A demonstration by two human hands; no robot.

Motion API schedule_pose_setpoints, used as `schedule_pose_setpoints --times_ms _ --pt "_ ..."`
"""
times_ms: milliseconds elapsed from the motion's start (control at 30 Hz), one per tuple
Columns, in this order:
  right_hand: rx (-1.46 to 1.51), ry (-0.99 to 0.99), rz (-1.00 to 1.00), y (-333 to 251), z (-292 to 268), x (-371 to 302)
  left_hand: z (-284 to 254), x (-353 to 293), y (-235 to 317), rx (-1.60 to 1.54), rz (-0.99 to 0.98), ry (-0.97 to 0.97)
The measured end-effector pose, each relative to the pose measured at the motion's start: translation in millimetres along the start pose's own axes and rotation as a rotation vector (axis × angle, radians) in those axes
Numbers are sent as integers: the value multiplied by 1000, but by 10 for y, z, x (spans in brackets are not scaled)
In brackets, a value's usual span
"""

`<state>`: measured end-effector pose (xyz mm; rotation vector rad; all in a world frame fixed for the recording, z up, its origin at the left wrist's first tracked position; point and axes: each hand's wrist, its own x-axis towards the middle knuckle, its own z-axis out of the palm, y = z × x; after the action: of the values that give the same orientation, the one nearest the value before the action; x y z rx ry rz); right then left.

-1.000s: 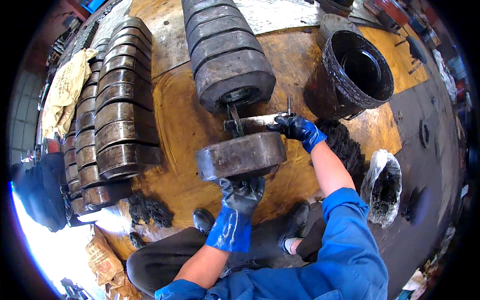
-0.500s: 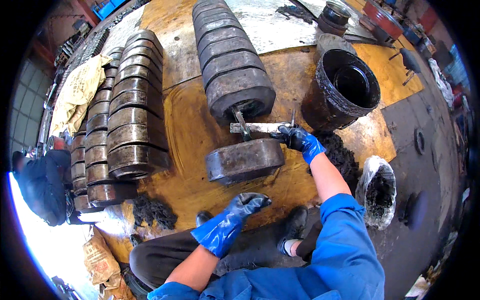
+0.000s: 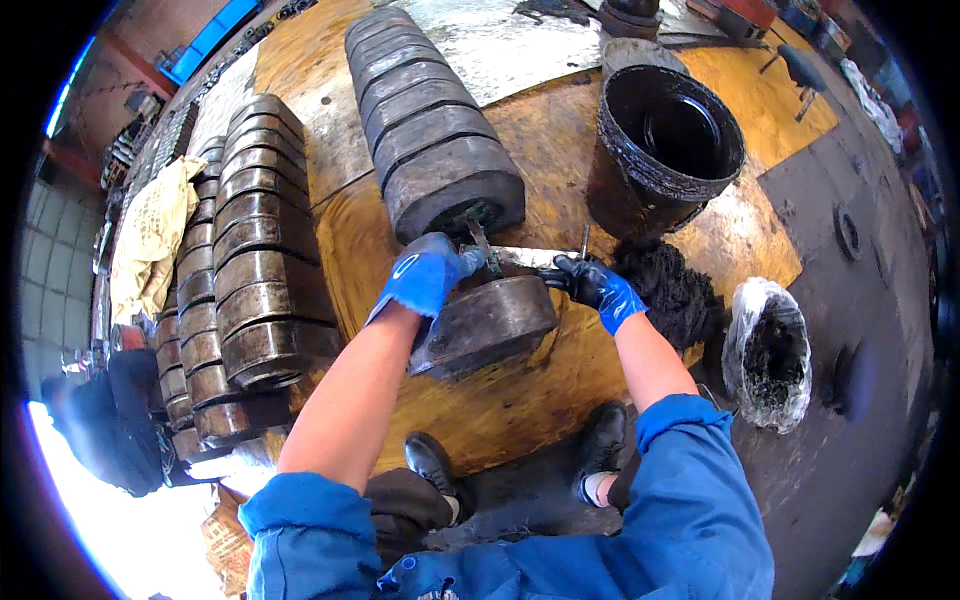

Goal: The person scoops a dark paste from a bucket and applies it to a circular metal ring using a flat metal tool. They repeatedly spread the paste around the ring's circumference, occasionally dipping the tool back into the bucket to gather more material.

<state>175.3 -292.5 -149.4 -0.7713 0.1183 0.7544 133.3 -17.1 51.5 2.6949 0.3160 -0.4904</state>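
A flat, light-coloured metal bar (image 3: 520, 257) lies crosswise over a narrow metal rod (image 3: 482, 240) that reaches out of a row of heavy dark rounded blocks (image 3: 455, 187). My right hand (image 3: 597, 287), in a blue glove with blackened fingers, is closed round the bar's right end, beside a thin upright pin (image 3: 585, 238). At the bar's left end my gloved left hand (image 3: 425, 272) is closed, hiding that end; its fingertips show only partly. A single dark block (image 3: 490, 322) sits just below the bar, partly behind my left wrist.
A black tarry drum (image 3: 665, 150) stands right of the row. Near it are a dark shredded heap (image 3: 672, 297) and a white sack (image 3: 768, 350) of dark scraps. Stacked metal rings (image 3: 265, 240) line the left, with a cream sack (image 3: 155, 235) over some. A person (image 3: 115, 415) is at far left.
My left hand has moved up and forward from above my knees to the bar's left end. My right hand stays on the right end. The view has shifted slightly.
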Motion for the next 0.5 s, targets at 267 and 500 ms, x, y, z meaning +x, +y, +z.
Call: schedule_pose_setpoints --times_ms 267,500 --pt "125 79 -83 361 -337 -106 545 406 347 35 33 -223" --pt "8 153 -128 268 -107 -206 332 296 569 125 -37 -390"
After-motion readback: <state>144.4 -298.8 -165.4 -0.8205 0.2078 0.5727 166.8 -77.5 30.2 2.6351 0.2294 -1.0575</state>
